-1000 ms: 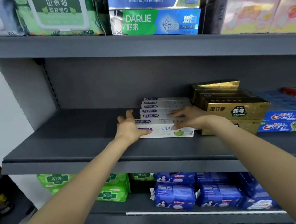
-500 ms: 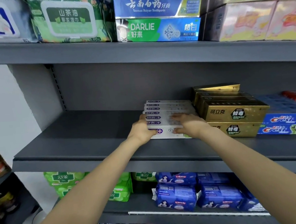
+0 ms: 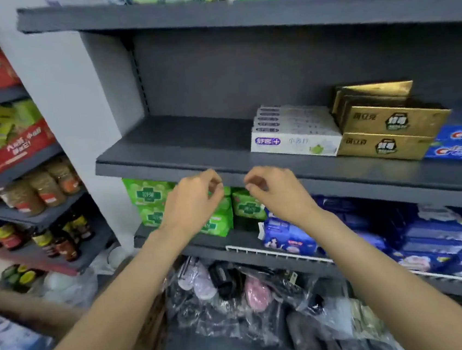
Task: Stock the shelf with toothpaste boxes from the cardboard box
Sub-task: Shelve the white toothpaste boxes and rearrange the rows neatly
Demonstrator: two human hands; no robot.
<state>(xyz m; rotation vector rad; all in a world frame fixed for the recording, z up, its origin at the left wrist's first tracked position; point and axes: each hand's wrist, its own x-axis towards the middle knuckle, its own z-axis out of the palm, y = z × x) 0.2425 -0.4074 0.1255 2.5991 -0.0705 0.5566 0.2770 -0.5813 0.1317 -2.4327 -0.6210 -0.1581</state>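
Note:
A row of white toothpaste boxes (image 3: 294,135) stands on the grey middle shelf (image 3: 181,151), pressed against gold boxes (image 3: 390,126) on their right. My left hand (image 3: 196,204) and my right hand (image 3: 277,195) hover side by side in front of the shelf's front edge, below the white boxes. Both have loosely curled fingers and hold nothing. At the bottom left, a brown cardboard box (image 3: 39,312) shows blue-and-white packs (image 3: 5,346) inside.
Blue Crest boxes (image 3: 460,145) lie right of the gold ones. Green packs (image 3: 152,200) and blue packs (image 3: 287,234) fill the shelf below. Bagged goods (image 3: 236,294) sit at the bottom. A side rack (image 3: 28,213) with bottles and jars stands at left.
Both hands let go of the white toothpaste boxes and drew back toward me, below the shelf edge. The view swung down and left, bringing the cardboard box into sight.

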